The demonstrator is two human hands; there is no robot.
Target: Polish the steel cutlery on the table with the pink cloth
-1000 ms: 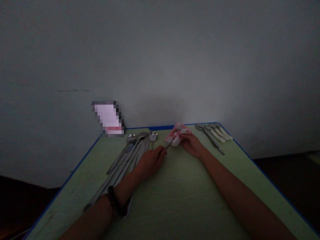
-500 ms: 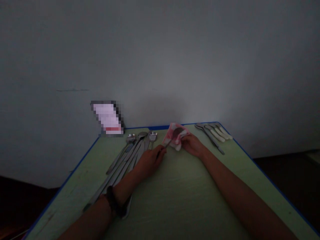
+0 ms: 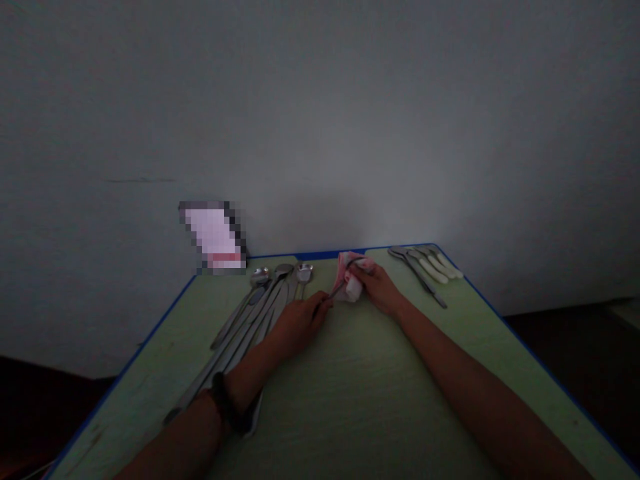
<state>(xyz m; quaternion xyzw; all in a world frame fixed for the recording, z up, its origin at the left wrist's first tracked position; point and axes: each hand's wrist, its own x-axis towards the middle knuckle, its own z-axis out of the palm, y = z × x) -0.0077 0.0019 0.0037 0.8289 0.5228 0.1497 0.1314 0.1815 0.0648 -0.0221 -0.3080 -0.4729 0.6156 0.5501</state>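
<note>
My left hand (image 3: 305, 321) is closed round the handle of a spoon (image 3: 338, 289), which points up and away to the right. The spoon's bowl end lies in a pink and white cloth (image 3: 345, 293), mostly covered by it. My right hand (image 3: 377, 285) pinches the cloth around that end from the right side. Under and beside my left forearm lies a bunch of long metal spoons (image 3: 250, 327), bowls toward the wall. To the right of my right hand rests a metal spoon (image 3: 420, 279) with a dark handle.
Several utensils with white handles (image 3: 435, 268) lie at the back right corner of the green table (image 3: 350, 400), which has a blue edge. A blurred-out phone-like screen (image 3: 215, 233) leans against the grey wall (image 3: 320, 120) at the back left.
My right hand has closed the cloth over the spoon's bowl, which showed uncovered on the cloth before. My left hand has stayed nearly in place.
</note>
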